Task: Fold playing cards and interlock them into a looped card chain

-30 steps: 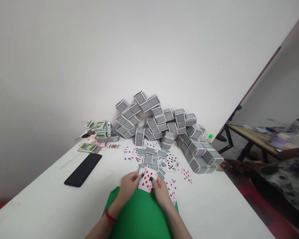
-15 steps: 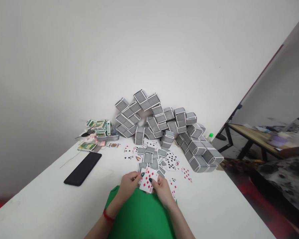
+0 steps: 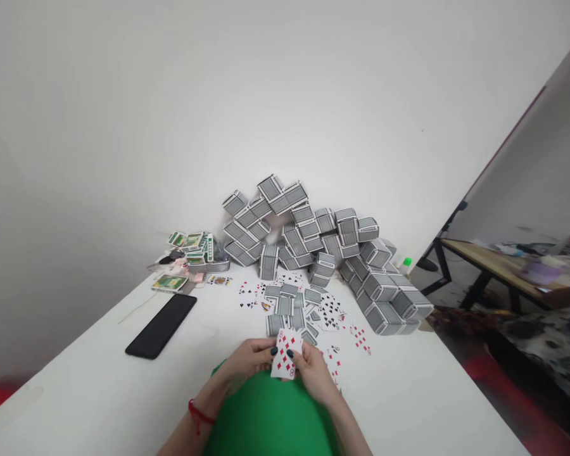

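Close to the table's front edge, my left hand (image 3: 251,358) and my right hand (image 3: 316,375) both grip playing cards (image 3: 284,362). The front card faces me and reads as an eight of diamonds; how many lie behind it I cannot tell. Both thumbs press on its face, with the fingers mostly hidden behind. Just beyond the hands, loose cards (image 3: 284,305) lie with their grey backs up. Around them are several face-up cards, including some diamonds (image 3: 360,339) to the right and spades (image 3: 331,311).
At the back, a stacked structure of grey box-like card blocks (image 3: 294,234) leans along the wall. On the left lie a black phone (image 3: 161,326) and green card boxes (image 3: 199,246). A green-capped item (image 3: 407,262) stands behind the right end. A wooden desk (image 3: 484,256) is at the right.
My left hand has shifted its hold at the left edge of the cards, its fingers now straighter. The cards have turned slightly more upright. The whole view has moved a little.
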A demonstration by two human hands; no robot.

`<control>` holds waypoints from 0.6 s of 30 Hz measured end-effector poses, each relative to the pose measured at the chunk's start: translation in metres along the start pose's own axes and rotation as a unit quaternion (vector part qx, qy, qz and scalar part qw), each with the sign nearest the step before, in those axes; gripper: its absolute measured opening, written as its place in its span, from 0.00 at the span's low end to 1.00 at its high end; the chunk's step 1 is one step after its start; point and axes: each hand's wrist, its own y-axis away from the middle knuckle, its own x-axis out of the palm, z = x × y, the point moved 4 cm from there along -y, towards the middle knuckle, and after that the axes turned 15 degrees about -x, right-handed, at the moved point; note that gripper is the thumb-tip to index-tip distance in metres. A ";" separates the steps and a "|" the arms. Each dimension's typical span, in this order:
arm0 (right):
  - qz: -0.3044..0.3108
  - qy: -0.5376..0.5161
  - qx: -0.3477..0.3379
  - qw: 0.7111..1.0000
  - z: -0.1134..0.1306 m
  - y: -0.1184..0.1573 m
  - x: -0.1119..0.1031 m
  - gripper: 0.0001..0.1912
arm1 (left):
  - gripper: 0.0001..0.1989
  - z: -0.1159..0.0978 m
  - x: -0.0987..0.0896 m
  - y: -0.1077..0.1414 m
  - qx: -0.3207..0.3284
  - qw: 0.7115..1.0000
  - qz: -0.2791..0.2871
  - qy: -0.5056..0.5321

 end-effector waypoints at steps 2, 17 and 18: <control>0.003 0.021 -0.006 1.000 -0.002 0.000 0.000 0.16 | 0.21 0.003 -0.002 -0.003 0.009 1.000 -0.005 0.002; -0.017 -0.008 -0.009 1.000 -0.005 0.000 0.006 0.15 | 0.14 0.012 -0.018 -0.016 0.036 0.973 -0.205 -0.101; -0.019 -0.013 -0.008 1.000 -0.005 0.001 0.007 0.16 | 0.14 0.012 -0.018 -0.016 0.037 0.971 -0.211 -0.108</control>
